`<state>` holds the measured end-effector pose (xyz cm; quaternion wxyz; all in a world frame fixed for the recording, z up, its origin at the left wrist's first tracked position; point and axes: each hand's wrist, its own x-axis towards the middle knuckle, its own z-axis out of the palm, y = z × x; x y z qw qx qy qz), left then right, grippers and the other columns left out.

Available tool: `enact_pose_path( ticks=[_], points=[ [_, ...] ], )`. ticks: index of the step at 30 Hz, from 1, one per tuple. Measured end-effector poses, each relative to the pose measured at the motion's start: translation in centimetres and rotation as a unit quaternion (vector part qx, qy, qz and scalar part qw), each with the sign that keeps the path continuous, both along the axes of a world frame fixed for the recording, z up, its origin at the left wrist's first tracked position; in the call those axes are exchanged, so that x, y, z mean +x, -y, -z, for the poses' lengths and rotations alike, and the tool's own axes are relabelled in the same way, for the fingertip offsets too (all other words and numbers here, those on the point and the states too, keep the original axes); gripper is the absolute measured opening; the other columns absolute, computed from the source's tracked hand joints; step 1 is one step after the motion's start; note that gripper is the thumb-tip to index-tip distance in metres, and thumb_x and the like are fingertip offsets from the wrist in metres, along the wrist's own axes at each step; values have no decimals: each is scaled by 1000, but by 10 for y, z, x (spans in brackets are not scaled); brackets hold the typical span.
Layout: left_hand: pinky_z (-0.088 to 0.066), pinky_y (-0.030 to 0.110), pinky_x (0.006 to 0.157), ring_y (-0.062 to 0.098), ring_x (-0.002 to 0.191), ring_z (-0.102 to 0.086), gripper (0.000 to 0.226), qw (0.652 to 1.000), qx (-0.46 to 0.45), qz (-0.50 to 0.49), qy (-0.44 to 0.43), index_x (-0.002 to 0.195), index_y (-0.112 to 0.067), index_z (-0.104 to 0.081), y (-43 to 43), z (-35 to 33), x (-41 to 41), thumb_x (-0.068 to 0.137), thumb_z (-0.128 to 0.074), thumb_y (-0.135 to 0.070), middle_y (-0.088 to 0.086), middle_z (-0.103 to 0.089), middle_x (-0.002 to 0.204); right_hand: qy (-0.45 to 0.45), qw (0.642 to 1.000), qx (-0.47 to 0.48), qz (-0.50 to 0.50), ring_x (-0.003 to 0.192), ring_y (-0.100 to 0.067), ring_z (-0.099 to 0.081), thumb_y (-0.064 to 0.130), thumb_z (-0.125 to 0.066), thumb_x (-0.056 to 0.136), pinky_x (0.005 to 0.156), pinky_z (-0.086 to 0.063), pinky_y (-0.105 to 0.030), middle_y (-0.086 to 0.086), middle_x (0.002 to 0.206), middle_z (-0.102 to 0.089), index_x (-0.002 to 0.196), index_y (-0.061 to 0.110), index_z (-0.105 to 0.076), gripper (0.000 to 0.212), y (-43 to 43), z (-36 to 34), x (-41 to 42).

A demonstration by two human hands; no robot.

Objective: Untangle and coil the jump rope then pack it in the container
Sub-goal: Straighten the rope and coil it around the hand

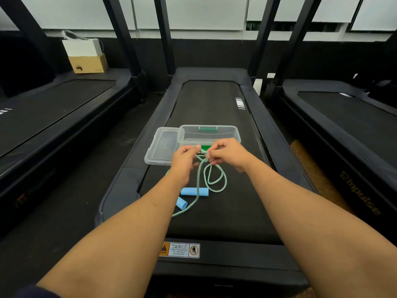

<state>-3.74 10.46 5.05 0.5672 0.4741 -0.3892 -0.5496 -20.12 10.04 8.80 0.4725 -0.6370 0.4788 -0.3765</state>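
A light green braided jump rope (217, 181) hangs in loops over the black treadmill belt (214, 104). Its knot sits between my two hands. My left hand (184, 162) pinches the rope on the knot's left side. My right hand (227, 155) pinches it on the right. Two light blue handles lie on the belt below, one flat (194, 192) and one angled (181, 203). Just beyond my hands stands a clear plastic container (209, 134) with green latches, open, and its clear lid (160, 147) lies to its left.
Black treadmills flank this one on the left (53, 108) and right (348, 117). Upright black posts rise at the far end. A brown cardboard box (88, 63) under a white box sits at the far left. A warning sticker (179, 250) marks the near treadmill edge.
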Motion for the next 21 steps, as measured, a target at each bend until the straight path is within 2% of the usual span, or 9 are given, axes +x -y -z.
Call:
enact_pose_path(
  ticks=[4,7,10,12,13,15,17,19,21],
  points=[
    [-40,34,80,14,87,-51,16,997,-7,-52,52,88,-19,-56,4,2,1,90,-68,-29,-1,-57,88,41,999,19,0,79,-24,-70,-9,-67,85,83,-62,-37,-19,84,-71,83,-2,-64,7,-3,-2,2],
    [-41,27,76,13,82,-52,16,995,-43,-53,75,90,-14,-56,1,2,-1,92,-68,-25,1,-57,84,48,998,33,4,83,-29,-67,-9,-65,85,82,-62,-37,-22,87,-67,83,2,-61,12,-1,-3,4],
    [-48,28,77,17,81,-61,18,991,-78,-36,104,95,-7,-60,0,1,-5,92,-69,-22,14,-67,87,53,996,77,-15,83,-22,-66,9,-70,89,86,-59,-39,-23,94,-71,95,5,-63,10,1,-5,6],
    [-51,32,79,20,79,-65,19,990,-88,-26,111,96,-5,-61,0,-1,-7,91,-70,-20,19,-70,89,50,995,85,-11,88,-21,-68,23,-74,89,90,-57,-40,-22,103,-74,109,-1,-65,32,6,-3,6],
    [-52,34,80,21,79,-66,19,990,-89,-27,110,97,-4,-61,0,-2,-7,90,-71,-19,20,-71,90,44,996,77,-5,91,-23,-68,23,-76,88,92,-56,-41,-23,104,-74,109,-3,-66,34,7,-2,6],
    [-53,35,80,23,79,-66,22,990,-88,-34,105,98,-2,-61,0,-2,-5,90,-71,-19,20,-71,89,22,998,53,-1,91,-25,-68,14,-77,86,93,-56,-43,-22,100,-75,98,1,-72,19,8,-1,4],
    [-51,36,78,23,78,-65,20,989,-80,-49,114,95,-5,-60,0,3,-5,91,-70,-22,17,-70,86,-25,999,26,-1,88,-21,-72,6,-78,83,88,-58,-39,-17,93,-77,89,4,-75,7,7,-2,2],
    [-52,37,75,24,78,-64,19,988,-64,-64,127,93,-9,-59,1,6,-6,92,-68,-25,12,-69,84,-55,998,0,6,86,-19,-72,1,-75,82,84,-60,-35,-16,91,-77,87,0,-75,6,5,-3,3],
    [-51,35,72,23,76,-63,18,986,-51,-85,132,92,-9,-57,2,6,-9,95,-64,-26,11,-68,85,-26,999,-9,30,85,-20,-71,-1,-70,84,82,-61,-37,-16,88,-75,86,-2,-73,4,5,-4,8]
  ],
)
